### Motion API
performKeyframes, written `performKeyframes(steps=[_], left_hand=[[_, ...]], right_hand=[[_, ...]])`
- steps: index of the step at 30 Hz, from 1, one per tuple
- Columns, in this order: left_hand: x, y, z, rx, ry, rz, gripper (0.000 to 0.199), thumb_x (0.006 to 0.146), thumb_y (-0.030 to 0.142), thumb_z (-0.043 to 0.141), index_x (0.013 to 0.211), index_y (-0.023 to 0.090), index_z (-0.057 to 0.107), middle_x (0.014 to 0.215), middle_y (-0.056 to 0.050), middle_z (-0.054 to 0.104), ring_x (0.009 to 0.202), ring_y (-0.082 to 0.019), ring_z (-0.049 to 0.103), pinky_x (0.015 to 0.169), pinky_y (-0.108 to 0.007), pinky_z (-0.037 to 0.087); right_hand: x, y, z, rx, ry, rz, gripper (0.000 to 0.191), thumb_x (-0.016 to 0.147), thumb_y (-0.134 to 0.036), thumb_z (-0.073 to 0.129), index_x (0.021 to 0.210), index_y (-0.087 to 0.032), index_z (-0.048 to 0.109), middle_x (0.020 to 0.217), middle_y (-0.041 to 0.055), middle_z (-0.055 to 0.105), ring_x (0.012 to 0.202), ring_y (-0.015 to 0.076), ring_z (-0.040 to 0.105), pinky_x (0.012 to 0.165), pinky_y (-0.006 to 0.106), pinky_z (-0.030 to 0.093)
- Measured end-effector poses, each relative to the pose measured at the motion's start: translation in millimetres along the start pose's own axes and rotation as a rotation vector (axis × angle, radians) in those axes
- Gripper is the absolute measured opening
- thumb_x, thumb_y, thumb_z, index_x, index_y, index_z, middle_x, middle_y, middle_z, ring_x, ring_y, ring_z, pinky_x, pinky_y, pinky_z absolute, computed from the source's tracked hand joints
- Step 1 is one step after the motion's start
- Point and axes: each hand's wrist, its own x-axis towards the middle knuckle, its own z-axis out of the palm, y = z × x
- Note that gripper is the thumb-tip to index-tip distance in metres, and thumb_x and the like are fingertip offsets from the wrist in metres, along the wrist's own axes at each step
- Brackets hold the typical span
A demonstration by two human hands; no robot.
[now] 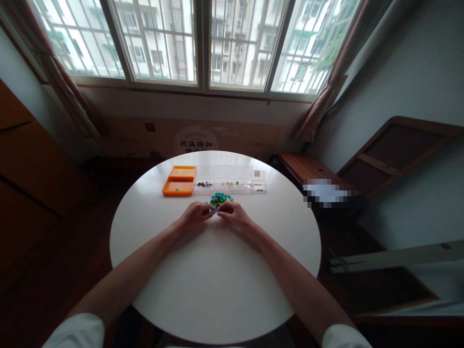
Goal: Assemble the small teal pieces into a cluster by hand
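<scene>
A pile of small green, blue and brown pieces (220, 198) lies on the round white table (217, 280). At its near edge my left hand (197, 212) and my right hand (234, 212) almost meet, both with fingers pinched together. Between the fingertips a small blue piece (217, 210) shows; the right fingers are closed on it. What the left fingers pinch, if anything, is too small to make out. Behind the pile stand an open orange box (167, 186) with one small blue-green piece inside, and clear boxes (242, 185) holding dark, pale and green pieces.
At the far right of the box row is a small clear box (258, 175) with its lid up. Beyond the table are a long cardboard box (253, 137) under the window and a wooden bench (304, 166) at the right.
</scene>
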Motion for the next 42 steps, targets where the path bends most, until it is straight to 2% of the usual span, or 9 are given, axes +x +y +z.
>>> performKeyframes(steps=[8,24,42], left_hand=[[-0.1,-0.6,0.9,-0.020,0.015,0.000,0.026,0.082,0.032,0.052,0.083,0.015,0.071,0.049,0.003,0.050,0.046,-0.005,0.039,0.049,-0.016,0.029],[0.6,-0.8,1.9,-0.048,0.011,0.016,0.029,0.082,0.038,0.053,0.083,0.015,0.071,0.048,0.004,0.048,0.045,-0.005,0.036,0.048,-0.016,0.028],[-0.2,1.4,-0.2,-0.066,0.022,0.012,0.030,0.081,0.039,0.053,0.084,0.014,0.071,0.048,0.004,0.047,0.044,-0.005,0.037,0.048,-0.016,0.029]], right_hand=[[-2.2,-4.5,-1.5,0.002,-0.011,-0.010,0.024,0.070,-0.033,0.065,0.082,-0.012,0.064,0.069,0.0026,0.061,0.057,0.0101,0.052,0.053,0.022,0.043],[-1.2,-7.0,-1.2,0.028,0.004,-0.001,0.023,0.066,-0.034,0.067,0.077,-0.013,0.067,0.066,0.0028,0.062,0.055,0.0116,0.053,0.052,0.024,0.043],[0.5,0.5,-0.5,0.002,0.004,-0.016,0.025,0.070,-0.036,0.065,0.080,-0.013,0.067,0.063,0.0019,0.061,0.054,0.0112,0.053,0.051,0.023,0.043]])
